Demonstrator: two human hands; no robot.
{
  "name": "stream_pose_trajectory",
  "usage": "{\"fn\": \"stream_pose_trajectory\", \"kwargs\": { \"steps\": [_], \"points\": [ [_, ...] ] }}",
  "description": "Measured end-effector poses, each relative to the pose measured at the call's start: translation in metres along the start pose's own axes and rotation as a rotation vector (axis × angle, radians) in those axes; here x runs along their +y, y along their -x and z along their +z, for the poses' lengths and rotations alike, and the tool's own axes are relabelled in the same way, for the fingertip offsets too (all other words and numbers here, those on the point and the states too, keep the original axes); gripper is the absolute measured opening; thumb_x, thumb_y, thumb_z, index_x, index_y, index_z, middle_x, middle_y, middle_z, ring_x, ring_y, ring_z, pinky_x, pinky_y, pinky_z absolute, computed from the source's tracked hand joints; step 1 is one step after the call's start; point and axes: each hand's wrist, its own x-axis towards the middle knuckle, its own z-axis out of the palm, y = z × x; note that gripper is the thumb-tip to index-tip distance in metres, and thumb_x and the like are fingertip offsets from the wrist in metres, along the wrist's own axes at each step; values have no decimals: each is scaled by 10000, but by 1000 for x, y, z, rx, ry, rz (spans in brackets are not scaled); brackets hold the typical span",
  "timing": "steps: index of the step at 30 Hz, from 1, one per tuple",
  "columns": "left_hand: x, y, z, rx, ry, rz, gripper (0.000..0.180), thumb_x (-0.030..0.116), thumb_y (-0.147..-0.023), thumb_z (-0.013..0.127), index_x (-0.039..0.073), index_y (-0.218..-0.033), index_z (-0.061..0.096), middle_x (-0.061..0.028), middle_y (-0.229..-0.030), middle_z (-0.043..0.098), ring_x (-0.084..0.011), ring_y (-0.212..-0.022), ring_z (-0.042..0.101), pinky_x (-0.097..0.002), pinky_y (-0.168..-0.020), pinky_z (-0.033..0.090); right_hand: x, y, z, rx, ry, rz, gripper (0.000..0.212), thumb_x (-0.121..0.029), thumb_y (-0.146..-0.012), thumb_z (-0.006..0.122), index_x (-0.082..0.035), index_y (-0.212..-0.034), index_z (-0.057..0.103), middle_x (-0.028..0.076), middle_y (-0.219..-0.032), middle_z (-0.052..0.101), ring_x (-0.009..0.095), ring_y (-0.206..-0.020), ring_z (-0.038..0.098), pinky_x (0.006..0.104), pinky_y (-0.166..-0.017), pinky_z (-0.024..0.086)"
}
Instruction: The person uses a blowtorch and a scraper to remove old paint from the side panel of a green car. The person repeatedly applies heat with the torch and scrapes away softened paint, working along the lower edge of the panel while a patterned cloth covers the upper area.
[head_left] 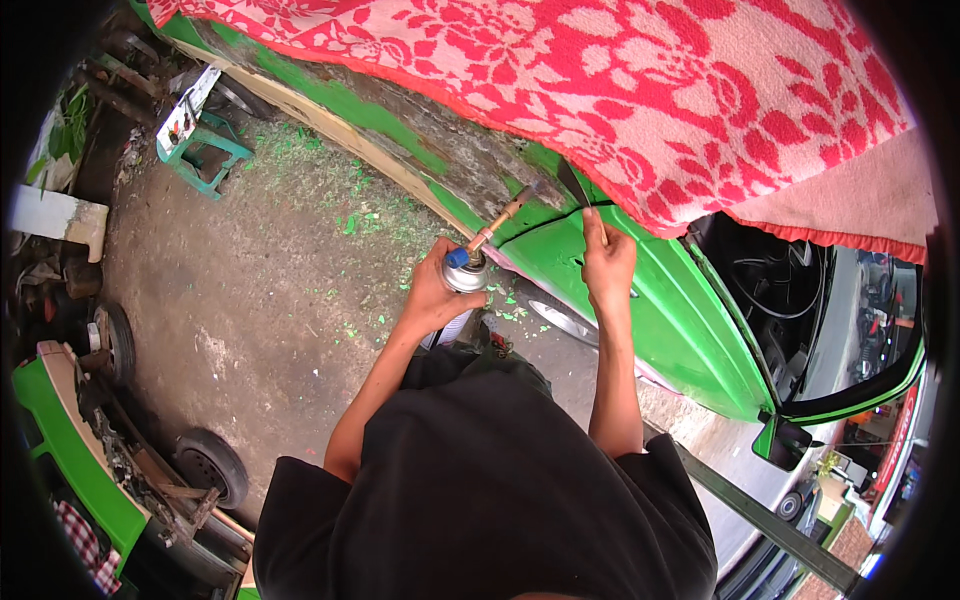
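My left hand (pixel 430 292) is wrapped round the gas canister (pixel 466 277) of a blowtorch (pixel 490 235), which has a blue knob and a copper-coloured tube. The tube points up and right at a green car's body panel (pixel 460 168), where the paint is partly stripped to a grey-brown surface. In my right hand (pixel 609 268) is a scraper (pixel 574 187), gripped by its handle, its dark blade against or close to the panel beside the open green door (pixel 650 325). I cannot make out a flame.
A red and pink floral blanket (pixel 620 110) drapes over the car. Green paint flakes (pixel 350 215) litter the concrete floor. A teal stool (pixel 210 155) stands at the far left. At the lower left are a loose wheel (pixel 212 468) and another green vehicle part (pixel 75 455).
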Motion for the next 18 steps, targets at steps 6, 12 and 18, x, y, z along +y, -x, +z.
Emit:
{"fn": "stream_pose_trajectory", "kwargs": {
  "steps": [6,12,18],
  "points": [
    [-1,-3,-1,-20,34,10,494,136,-544,827,43,-907,505,-31,-791,545,-129,-745,516,-285,-701,458,2,-4,-3,44,72,152,494,-356,-951,616,61,-686,593,23,-510,332,105,-546,298,358,-483,265],
    [1,-6,-2,-25,37,35,491,138,-544,820,43,-911,508,-33,-782,540,-128,-735,517,-286,-700,459,-2,-2,-1,-10,-18,80,527,-348,-952,621,35,-613,493,-3,-535,293,93,-547,274,346,-481,229],
    [-2,-9,-2,-24,39,21,518,144,-535,825,38,-935,514,-49,-807,580,-139,-756,551,-298,-722,475,-5,6,-8,10,-73,141,531,-351,-966,600,61,-635,553,-35,-545,318,81,-539,282,322,-478,221]
  ]
}}
